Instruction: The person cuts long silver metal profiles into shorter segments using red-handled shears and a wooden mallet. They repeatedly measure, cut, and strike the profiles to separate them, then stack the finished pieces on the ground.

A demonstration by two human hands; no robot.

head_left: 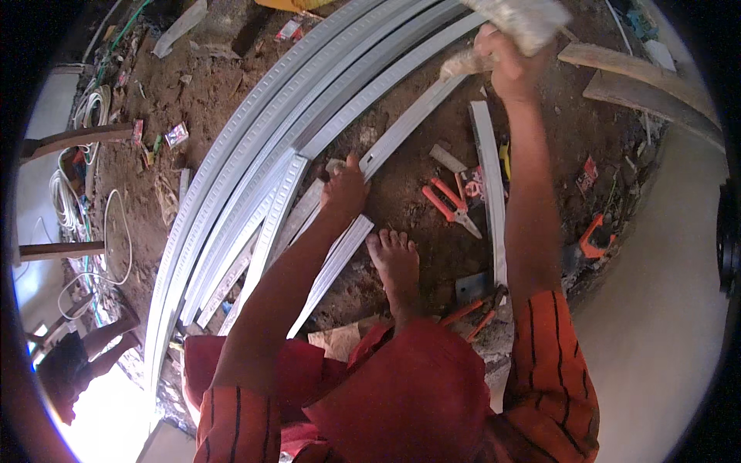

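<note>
At the upper right, my right hand (pixel 505 65) grips a pale, rough, club-like piece (pixel 525 19), blurred, held over the far end of a narrow metal channel (pixel 413 119). My left hand (pixel 343 185) is closed at that channel's middle, around something small that I cannot make out. Left of it runs a bundle of long grey metal channels (pixel 216 177). Shorter strips (pixel 336 266) lie below my left hand, by my bare foot (pixel 394 262). Orange-handled snips (pixel 451 208) and an upright strip (pixel 490 193) lie right of the foot, on dirt.
Coiled white cables (pixel 73 193) and wooden bars (pixel 62 251) are at the left. Another person's legs (pixel 108 347) show at lower left. Planks (pixel 641 77) lie upper right, a pale wall or ledge (pixel 656 309) below. An orange-handled saw (pixel 594 235) and red-handled tool (pixel 478 316) lie at right.
</note>
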